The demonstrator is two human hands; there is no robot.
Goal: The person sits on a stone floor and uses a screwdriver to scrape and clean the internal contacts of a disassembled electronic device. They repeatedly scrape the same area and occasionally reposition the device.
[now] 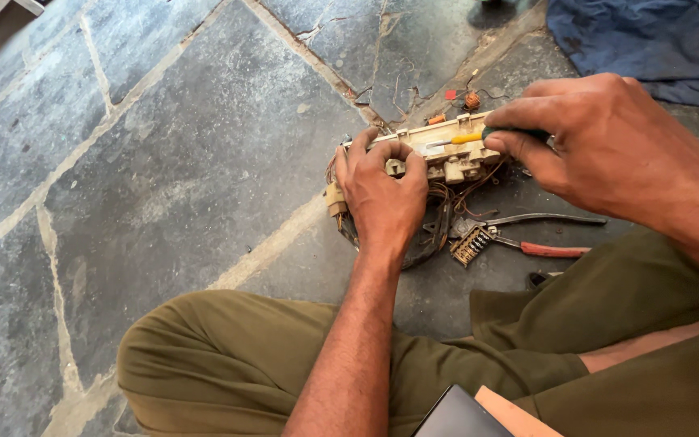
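Note:
A cream plastic electrical unit (pixel 438 146) with a tangle of wires lies on the stone floor in front of my crossed legs. My left hand (pixel 382 194) grips its left part from above, fingers curled over the top edge. My right hand (pixel 600 142) holds a screwdriver (pixel 467 138) with a yellow and green handle, its tip lying against the unit's top face.
Pliers with red handles (pixel 540 235) lie open on the floor right of the unit, beside a small connector block (pixel 471 245). A small orange part (pixel 472 100) sits behind the unit. Blue cloth (pixel 649 40) fills the far right corner. A dark flat device (pixel 459 414) rests on my lap.

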